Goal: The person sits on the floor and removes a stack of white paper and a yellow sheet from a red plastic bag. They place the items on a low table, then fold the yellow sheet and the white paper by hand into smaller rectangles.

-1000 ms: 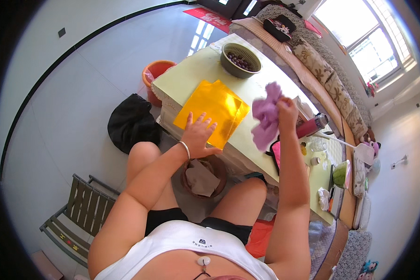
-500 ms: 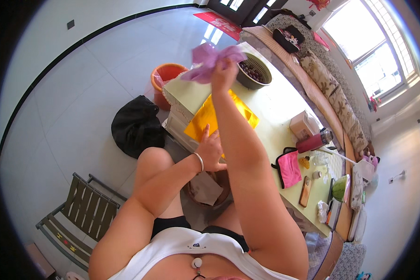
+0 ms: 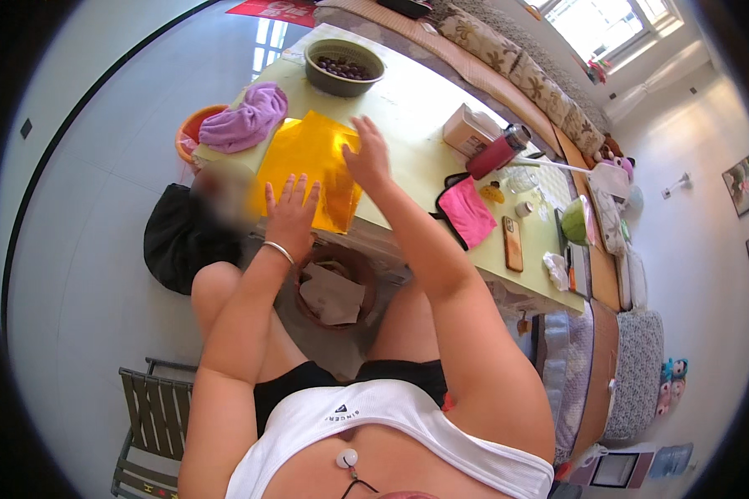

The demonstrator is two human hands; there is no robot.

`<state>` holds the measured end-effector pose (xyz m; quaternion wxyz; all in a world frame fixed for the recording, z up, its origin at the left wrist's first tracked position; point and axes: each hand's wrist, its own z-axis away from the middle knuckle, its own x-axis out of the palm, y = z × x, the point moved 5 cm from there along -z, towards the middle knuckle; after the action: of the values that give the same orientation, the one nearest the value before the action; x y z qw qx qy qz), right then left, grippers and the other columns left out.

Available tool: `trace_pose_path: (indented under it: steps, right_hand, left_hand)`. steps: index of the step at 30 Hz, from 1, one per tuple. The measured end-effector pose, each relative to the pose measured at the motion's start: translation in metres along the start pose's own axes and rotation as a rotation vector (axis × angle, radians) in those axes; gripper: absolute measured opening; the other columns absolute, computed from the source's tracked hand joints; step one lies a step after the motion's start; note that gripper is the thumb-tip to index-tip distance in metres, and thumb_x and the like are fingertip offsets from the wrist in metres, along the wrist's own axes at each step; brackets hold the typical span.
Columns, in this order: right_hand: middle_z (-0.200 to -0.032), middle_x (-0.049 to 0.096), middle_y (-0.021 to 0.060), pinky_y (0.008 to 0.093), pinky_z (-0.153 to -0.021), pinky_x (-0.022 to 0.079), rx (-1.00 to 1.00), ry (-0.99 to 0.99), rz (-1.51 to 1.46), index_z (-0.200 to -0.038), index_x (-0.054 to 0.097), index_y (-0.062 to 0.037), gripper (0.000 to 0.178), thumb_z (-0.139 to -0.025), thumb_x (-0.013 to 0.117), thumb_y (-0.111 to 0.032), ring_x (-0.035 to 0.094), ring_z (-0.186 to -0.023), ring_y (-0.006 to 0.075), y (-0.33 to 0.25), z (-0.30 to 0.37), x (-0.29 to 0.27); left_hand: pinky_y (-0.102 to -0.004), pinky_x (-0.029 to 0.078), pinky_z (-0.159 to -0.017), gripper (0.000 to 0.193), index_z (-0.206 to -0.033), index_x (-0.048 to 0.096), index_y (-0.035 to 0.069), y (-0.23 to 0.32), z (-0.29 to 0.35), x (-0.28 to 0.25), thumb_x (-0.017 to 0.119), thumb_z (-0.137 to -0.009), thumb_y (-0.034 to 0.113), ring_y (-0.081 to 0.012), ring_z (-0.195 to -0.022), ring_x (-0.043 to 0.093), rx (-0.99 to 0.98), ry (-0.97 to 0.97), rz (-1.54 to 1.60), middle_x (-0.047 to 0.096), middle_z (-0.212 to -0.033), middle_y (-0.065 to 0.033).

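A shiny gold sheet (image 3: 323,158), apparently more than one layer, lies on the pale green table near its left end. My left hand (image 3: 291,209), with a bracelet at the wrist, rests on the sheet's near part, its fingers spread. Over the sheet's right edge is my right hand (image 3: 369,156), fingers apart and nothing in it; whether it touches the sheet I cannot tell. A crumpled purple cloth (image 3: 245,121) lies beyond the sheet at the table's left corner. Farther back stands a dark green basket (image 3: 314,73) of small dark round fruit.
An orange bin (image 3: 188,131) and a black bag (image 3: 168,249) are at the table's left. Below the near edge sits a brown bin (image 3: 366,287) with cardboard. To the right are a maroon flask (image 3: 495,154), a pink cloth (image 3: 466,212) and a phone (image 3: 513,244).
My right hand has put the purple cloth down at the table corner and come back to the gold sheet. My left hand stays at the sheet. The view has shifted.
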<state>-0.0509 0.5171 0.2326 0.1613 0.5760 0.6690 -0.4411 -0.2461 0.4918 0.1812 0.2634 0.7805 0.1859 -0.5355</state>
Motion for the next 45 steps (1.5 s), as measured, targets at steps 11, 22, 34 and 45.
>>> trace_pose_path:
  steps: [11,22,34,45]
  right_hand:
    - [-0.153,0.031,0.0171,0.0534,-0.111,0.026,0.635,-0.354,0.555,-0.147,0.038,-0.0233,0.074,-0.083,0.059,-0.056,0.03,-0.139,0.0393,0.184,0.153,-0.156]
    - [-0.111,0.067,0.0104,0.0358,-0.09,0.049,0.303,-0.139,0.116,-0.107,0.07,-0.0111,0.043,-0.071,0.054,0.006,0.062,-0.105,0.0285,0.143,0.238,-0.268]
    - [-0.095,0.066,0.0141,0.0455,-0.077,0.051,0.562,0.487,0.731,-0.109,0.069,-0.0122,0.032,-0.079,0.059,-0.007,0.063,-0.088,0.0351,0.299,0.276,-0.462]
    - [-0.121,0.058,0.0115,0.0477,-0.088,0.049,0.829,0.174,0.832,-0.126,0.058,-0.0177,0.043,-0.083,0.064,-0.025,0.057,-0.111,0.0328,0.395,0.188,-0.426]
  left_hand:
    - [-0.0618,0.01,-0.114,0.088,-0.141,0.042,0.01,0.017,-0.004,-0.001,0.081,-0.064,0.022,-0.0339,-0.141,0.03,0.015,0.115,0.02,0.04,-0.146,-0.0179]
    - [-0.0624,0.011,-0.114,0.076,-0.136,0.047,0.004,0.02,-0.004,0.005,0.075,-0.067,0.018,-0.0344,-0.137,0.037,0.045,0.25,-0.023,0.045,-0.141,-0.0189]
    - [-0.0609,0.009,-0.115,0.075,-0.136,0.047,0.004,0.034,0.001,-0.003,0.075,-0.068,0.016,-0.034,-0.138,0.035,0.046,0.225,-0.095,0.045,-0.142,-0.018]
    - [-0.0606,0.015,-0.114,0.063,-0.125,0.057,0.003,0.033,0.009,-0.007,0.073,-0.065,0.01,-0.0355,-0.132,0.043,0.167,0.336,-0.043,0.052,-0.134,-0.0186]
